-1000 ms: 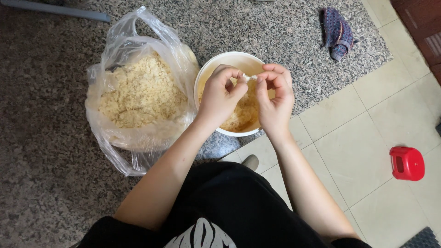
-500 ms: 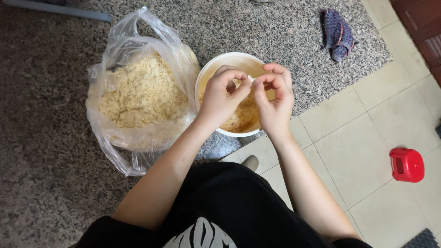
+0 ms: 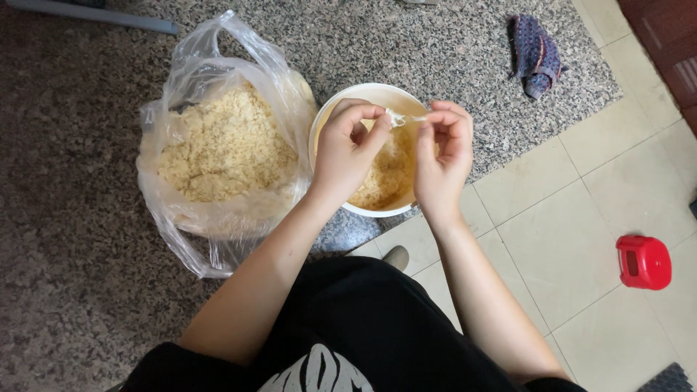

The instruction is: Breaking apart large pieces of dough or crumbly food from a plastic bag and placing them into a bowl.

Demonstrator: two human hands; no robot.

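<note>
Two hands, one small pale piece

We pinch the pale piece (image 3: 396,117) between left hand (image 3: 347,154) and right hand (image 3: 443,156) fingertips (narrow grip); one white bowl (image 3: 328,123) below them, one plastic bag (image 3: 218,156) left.

bag (image 3: 218,152) left of bowl (image 3: 330,123) | hands above bowl | box (image 3: 643,262) perhaps, far right

Clear plastic bag (image 3: 218,160) beside bowl (image 3: 330,123)

Speckled stone floor (image 3: 87,218) meeting pale tiles (image 3: 573,247)

Bag (image 3: 218,152) left of the left hand (image 3: 348,152), bowl (image 3: 370,94) beneath it; cloth (image 3: 536,54), red box (image 3: 643,262) to the right.
</note>
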